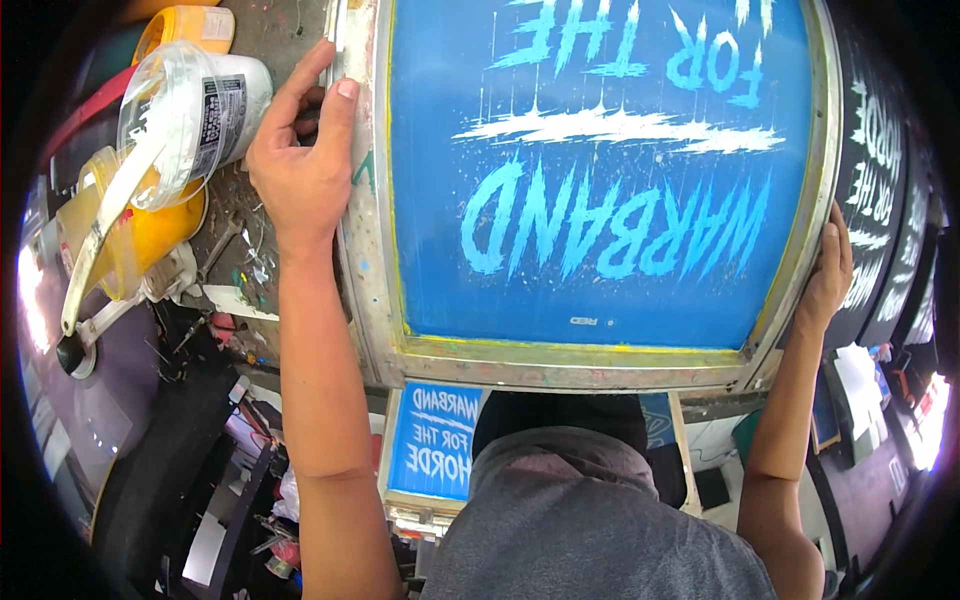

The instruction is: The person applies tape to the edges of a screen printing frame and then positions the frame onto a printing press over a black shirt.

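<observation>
Blue framed screen (600,155) lies at the table's (285,25) near edge, pale upside-down lettering across its mesh, stained rails around it. Left hand (305,165) is at the left rail, thumb apart from the bent fingers; contact underneath is hidden, can't tell how firmly it holds. Right hand (832,270) is on the outer side of the right rail, fingers close together along it; thumb not clear, so can't tell if it pinches. Progress, my read: screen sits in place between both hands, and black pieces (875,185) past the right rail already carry white lettering; what's under the screen is hidden, so can't say what's left there. Toward the table's left edge: tilted clear tub (190,125) with white smears, pale spatula (112,215), yellow tub (165,232), wrench (222,246). Second blue screen (430,440) shows below the near edge, by the grey shirt (590,520).
</observation>
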### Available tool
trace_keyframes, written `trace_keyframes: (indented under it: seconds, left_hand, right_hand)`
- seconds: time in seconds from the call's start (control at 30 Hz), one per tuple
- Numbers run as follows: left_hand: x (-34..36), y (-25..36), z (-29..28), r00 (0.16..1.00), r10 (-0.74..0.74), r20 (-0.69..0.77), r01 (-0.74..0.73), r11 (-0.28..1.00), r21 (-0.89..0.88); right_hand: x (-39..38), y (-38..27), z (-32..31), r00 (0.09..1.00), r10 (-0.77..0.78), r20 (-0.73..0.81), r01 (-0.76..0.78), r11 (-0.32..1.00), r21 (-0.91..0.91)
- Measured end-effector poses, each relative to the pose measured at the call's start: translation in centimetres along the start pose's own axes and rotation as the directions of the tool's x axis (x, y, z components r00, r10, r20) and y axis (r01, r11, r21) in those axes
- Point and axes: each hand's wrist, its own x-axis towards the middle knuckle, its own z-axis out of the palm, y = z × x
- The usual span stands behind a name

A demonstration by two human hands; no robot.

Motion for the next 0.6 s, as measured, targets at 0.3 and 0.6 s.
trace_keyframes:
  seconds: [0.3, 0.6]
  left_hand:
    - [0.07, 0.49, 0.25, 1.0, 0.024, -0.002, -0.024, 0.999, -0.041]
    - [0.15, -0.03, 0.14, 0.997, 0.078, 0.0, -0.078, 0.996, -0.044]
  right_hand:
    - [-0.08, -0.11, 0.17, 0.999, -0.044, -0.007, 0.043, 0.996, -0.076]
    - [-0.09, -0.14, 0.19, 0.998, -0.059, 0.0, 0.059, 0.997, -0.058]
